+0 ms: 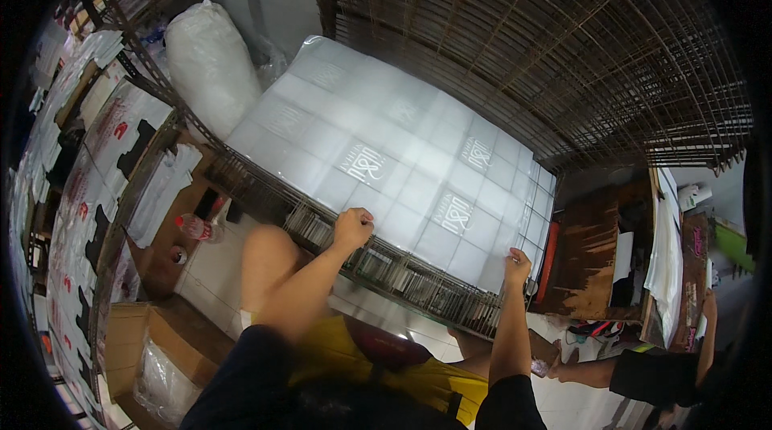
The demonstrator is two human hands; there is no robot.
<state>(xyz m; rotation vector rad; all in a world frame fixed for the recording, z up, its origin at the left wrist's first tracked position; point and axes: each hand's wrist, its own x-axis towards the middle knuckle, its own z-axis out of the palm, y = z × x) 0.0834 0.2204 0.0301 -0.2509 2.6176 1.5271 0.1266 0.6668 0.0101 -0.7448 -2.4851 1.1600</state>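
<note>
A translucent plastic sheet point(402, 153) with white printed designs lies across the top of a wire drying rack point(386, 273). Pale grid lines show through the sheet. At its near edge, left of the middle, my left hand point(352, 230) is closed with the fingers curled on the edge. My right hand point(517, 267) pinches the sheet close to its near right corner. Both forearms reach in from below. What lies under the fingertips is partly hidden.
Raised wire trays point(523, 36) lean over the far side. A stuffed white sack point(211, 68) stands at back left. Printed sheets point(104, 165) fill the left. A cardboard box point(153, 350) and a bottle point(193, 227) are lower left. Another person's arm point(708, 325) shows at right, beside a wooden cabinet point(587, 257).
</note>
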